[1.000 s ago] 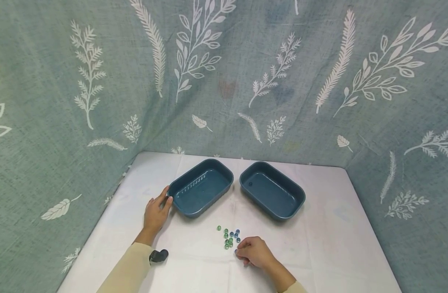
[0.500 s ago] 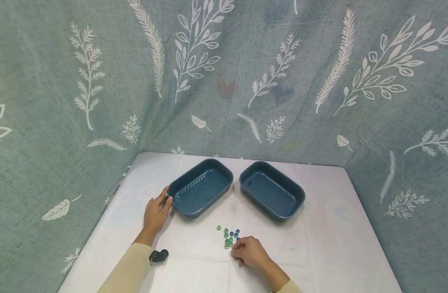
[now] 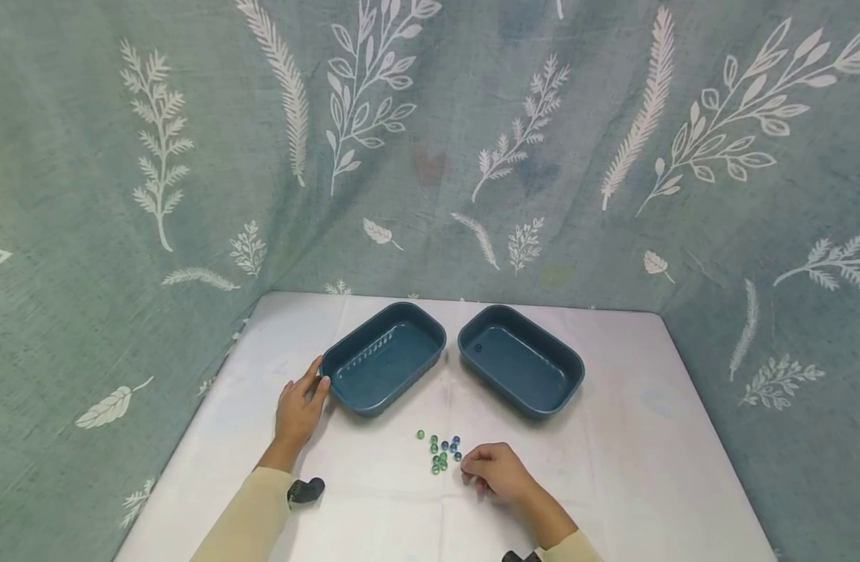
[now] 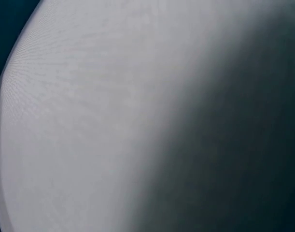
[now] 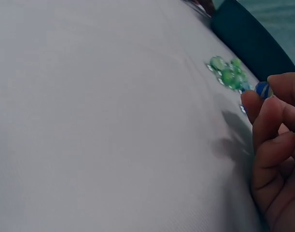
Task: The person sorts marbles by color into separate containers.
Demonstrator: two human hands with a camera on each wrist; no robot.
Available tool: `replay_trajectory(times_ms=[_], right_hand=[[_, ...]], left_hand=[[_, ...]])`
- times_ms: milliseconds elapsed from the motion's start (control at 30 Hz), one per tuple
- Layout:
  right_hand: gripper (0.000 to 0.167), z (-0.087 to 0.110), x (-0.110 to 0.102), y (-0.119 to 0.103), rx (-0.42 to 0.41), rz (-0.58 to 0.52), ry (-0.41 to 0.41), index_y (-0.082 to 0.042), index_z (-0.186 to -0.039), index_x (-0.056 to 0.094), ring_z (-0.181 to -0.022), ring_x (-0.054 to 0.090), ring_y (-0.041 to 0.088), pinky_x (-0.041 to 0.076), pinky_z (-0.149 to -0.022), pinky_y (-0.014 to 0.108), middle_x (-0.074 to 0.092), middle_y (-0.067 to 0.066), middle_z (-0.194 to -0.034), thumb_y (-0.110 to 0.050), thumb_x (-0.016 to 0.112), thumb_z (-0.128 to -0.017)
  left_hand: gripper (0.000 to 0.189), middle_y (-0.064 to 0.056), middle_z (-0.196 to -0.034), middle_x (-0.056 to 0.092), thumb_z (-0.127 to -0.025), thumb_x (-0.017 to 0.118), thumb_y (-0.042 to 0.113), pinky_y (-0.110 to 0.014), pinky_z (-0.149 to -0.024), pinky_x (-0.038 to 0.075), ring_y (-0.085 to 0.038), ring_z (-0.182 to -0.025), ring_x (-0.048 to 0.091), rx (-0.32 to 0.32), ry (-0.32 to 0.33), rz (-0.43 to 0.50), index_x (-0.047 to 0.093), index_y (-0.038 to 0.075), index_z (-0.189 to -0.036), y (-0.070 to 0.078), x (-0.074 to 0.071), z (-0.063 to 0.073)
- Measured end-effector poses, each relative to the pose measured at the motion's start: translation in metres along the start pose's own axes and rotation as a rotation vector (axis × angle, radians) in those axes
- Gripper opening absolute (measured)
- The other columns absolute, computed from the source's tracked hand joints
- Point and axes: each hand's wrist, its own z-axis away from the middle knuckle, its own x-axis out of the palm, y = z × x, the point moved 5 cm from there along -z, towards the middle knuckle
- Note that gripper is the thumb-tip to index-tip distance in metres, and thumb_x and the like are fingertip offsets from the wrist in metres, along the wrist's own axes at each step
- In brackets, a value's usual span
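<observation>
My right hand (image 3: 499, 472) pinches a blue marble (image 5: 264, 90) between thumb and fingertips, just right of the loose marbles. Those lie in a small cluster on the white cloth: green marbles (image 3: 435, 460) on the left, blue marbles (image 3: 454, 448) on the right. At the left blue tray (image 3: 372, 410), my left hand (image 3: 300, 411) touches the near-left end, thumb and fingers spread along the rim. One small dark marble (image 3: 478, 348) sits inside the right blue tray (image 3: 538, 412). Only cloth, a strip of dark blue and a dark blur fill the left wrist view.
Both trays stand angled towards the back of the table (image 3: 634, 437). A patterned grey-green curtain (image 3: 430, 234) closes off the back and both sides. Black wrist straps (image 3: 306, 490) show near the sleeves.
My right hand has closed on a blue marble at the cluster's near side, then moved up and right with it. The left hand stays at the tray. The head view has shifted slightly.
</observation>
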Motion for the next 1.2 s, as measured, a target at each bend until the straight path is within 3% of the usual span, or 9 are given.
replay_trajectory(times_ms=[233, 633, 900, 1200], right_hand=[[0.017, -0.001, -0.019, 0.000, 0.019, -0.099, 0.056, 0.001, -0.095, 0.072, -0.052, 0.047, 0.010, 0.039, -0.045, 0.020, 0.069, 0.006, -0.079, -0.014, 0.064, -0.093], [0.021, 0.005, -0.043, -0.003, 0.013, -0.135, 0.148, 0.006, -0.102, 0.070, -0.056, 0.049, 0.011, 0.040, -0.049, 0.022, 0.068, 0.009, -0.082, -0.012, 0.063, -0.093], [0.020, 0.000, -0.064, -0.011, 0.015, -0.137, 0.210, 0.005, -0.102, 0.069, -0.058, 0.049, 0.012, 0.039, -0.050, 0.022, 0.067, 0.008, -0.081, -0.011, 0.061, -0.094], [0.022, 0.004, -0.068, -0.010, 0.009, -0.173, 0.206, 0.008, -0.102, 0.067, -0.059, 0.050, 0.013, 0.040, -0.051, 0.023, 0.067, 0.008, -0.081, -0.012, 0.063, -0.093]], left_hand=[[0.056, -0.016, -0.137, 0.053, -0.102, 0.042, 0.050, -0.051, -0.116, 0.012, -0.037, -0.132, 0.043, 0.010, 0.005, 0.011, 0.034, 0.029, -0.152, -0.003, -0.003, 0.001], [0.055, -0.016, -0.133, 0.056, -0.102, 0.043, 0.049, -0.050, -0.117, 0.012, -0.037, -0.131, 0.044, 0.007, -0.007, 0.023, 0.035, 0.028, -0.152, 0.001, -0.004, 0.006], [0.055, -0.015, -0.137, 0.053, -0.102, 0.045, 0.048, -0.051, -0.116, 0.011, -0.036, -0.131, 0.044, 0.030, 0.023, 0.054, 0.037, 0.026, -0.152, 0.009, -0.001, -0.005], [0.055, -0.014, -0.136, 0.054, -0.102, 0.042, 0.050, -0.049, -0.117, 0.010, -0.035, -0.134, 0.041, -0.023, -0.018, 0.019, 0.034, 0.029, -0.152, 0.008, -0.003, -0.003]])
